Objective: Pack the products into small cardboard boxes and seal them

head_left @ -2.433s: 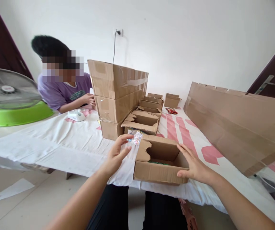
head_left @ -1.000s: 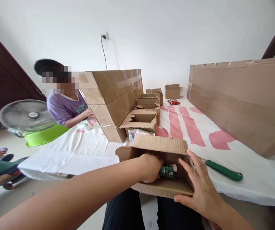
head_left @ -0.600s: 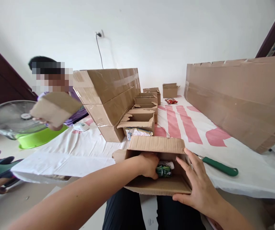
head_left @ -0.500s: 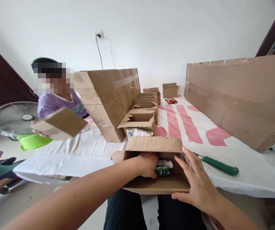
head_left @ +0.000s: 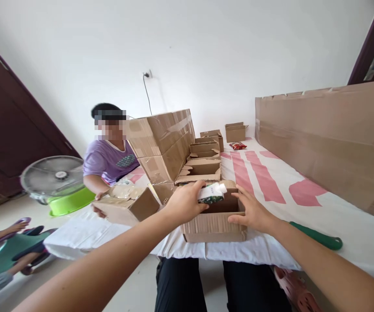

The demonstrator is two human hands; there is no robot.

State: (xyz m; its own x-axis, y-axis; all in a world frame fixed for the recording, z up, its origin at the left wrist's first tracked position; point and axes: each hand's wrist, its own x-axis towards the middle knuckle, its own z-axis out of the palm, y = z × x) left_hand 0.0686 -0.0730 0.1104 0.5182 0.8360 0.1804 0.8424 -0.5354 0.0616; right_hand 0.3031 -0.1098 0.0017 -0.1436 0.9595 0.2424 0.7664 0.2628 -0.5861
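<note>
In my left hand [head_left: 187, 200] is a white and dark green drink carton [head_left: 211, 193] with a white cap, lying on its side above the opening of a small cardboard box [head_left: 214, 229]. The box stands at the table's front edge with its top uncovered. My right hand [head_left: 255, 211] is at the box's right side, fingers spread along the rim and thumb near the front corner. It holds nothing. Part of the box's inside is hidden by the carton and my left hand.
More small open boxes [head_left: 203, 167] line up behind, beside stacked taped boxes [head_left: 157, 147]. A green-handled tool [head_left: 317, 235] lies right. A red packet [head_left: 237, 146] lies farther back. A large cardboard panel [head_left: 323, 138] stands right. At left, a person's hand holds a box [head_left: 126, 203].
My left hand has lifted the drink carton up out of the box. The box now sits farther back on the table. The other person's box has come down to the table.
</note>
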